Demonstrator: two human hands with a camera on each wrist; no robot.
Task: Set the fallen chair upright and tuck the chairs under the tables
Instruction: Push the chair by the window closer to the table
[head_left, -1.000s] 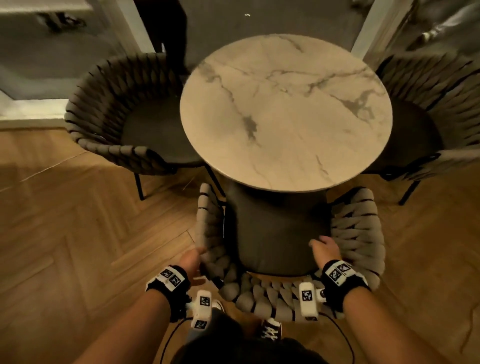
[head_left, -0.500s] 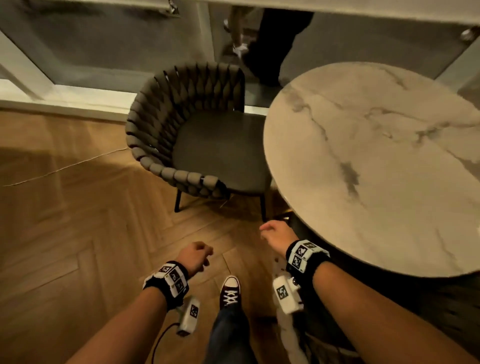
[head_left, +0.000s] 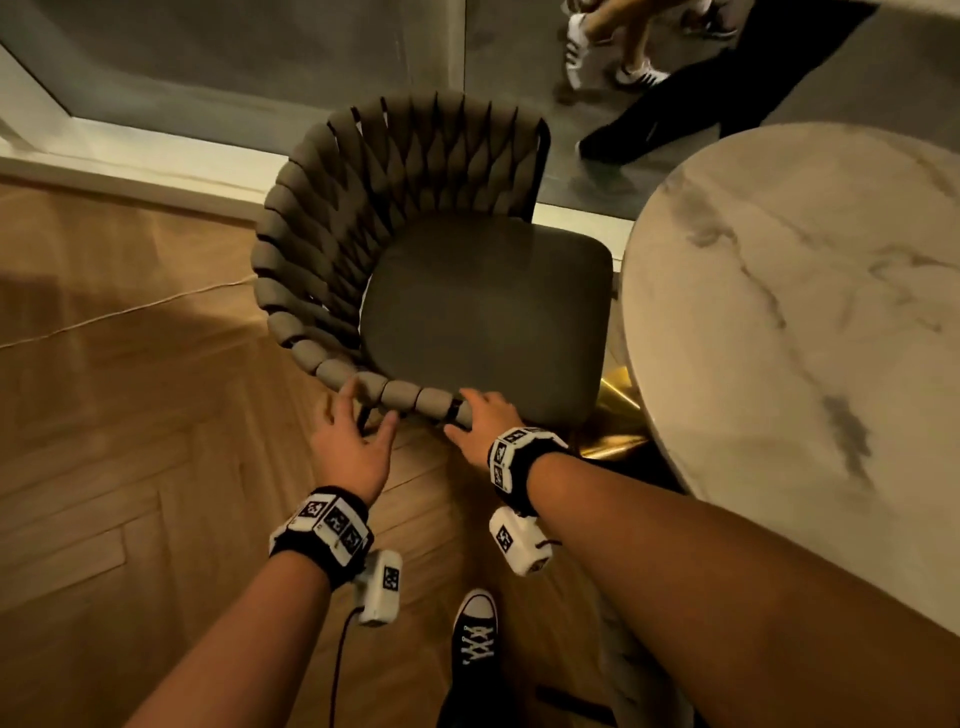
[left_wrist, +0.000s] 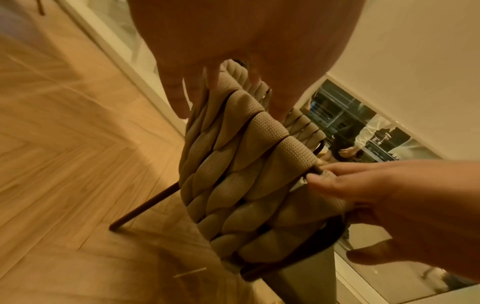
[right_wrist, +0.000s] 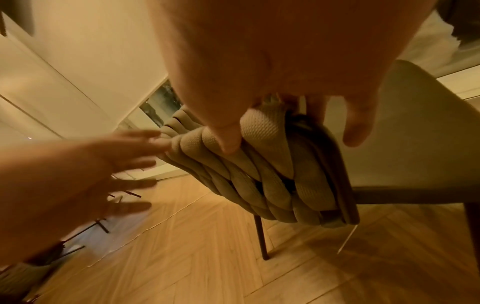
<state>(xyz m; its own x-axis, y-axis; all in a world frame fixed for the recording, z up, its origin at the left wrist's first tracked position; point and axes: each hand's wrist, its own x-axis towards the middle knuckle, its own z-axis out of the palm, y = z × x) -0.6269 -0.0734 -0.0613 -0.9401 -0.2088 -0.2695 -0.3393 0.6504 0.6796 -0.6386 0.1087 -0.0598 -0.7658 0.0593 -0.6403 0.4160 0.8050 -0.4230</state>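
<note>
Change: a second earlier a chair was gripped by both hands at its woven rim and was already pushed in under the round marble table (head_left: 810, 332); half a second earlier both hands were carried empty, loosely curled, toward the next seat. Now a second woven chair (head_left: 415, 249) was reached.
Chair position: it was found upright on the wooden floor (head_left: 130, 415), just beside the table, its seat cushion (head_left: 483, 322) fully exposed and not under the tabletop.
Right hand (head_left: 480, 418): the end of the near woven arm was grasped, fingers wrapped over the top and thumb pressed against the outer weave.
Left hand (head_left: 350, 441): fingers were held straight and spread, fingertips just reaching the same rim; no grasp was yet made.
Meaning for the task: one chair was judged done, and this one was judged to be next for tucking.
Next move, as judged: a second hold by the left hand, then a turn and a push toward the table.
Bystanders: legs (head_left: 649, 78) were seen beyond the glass.
</note>
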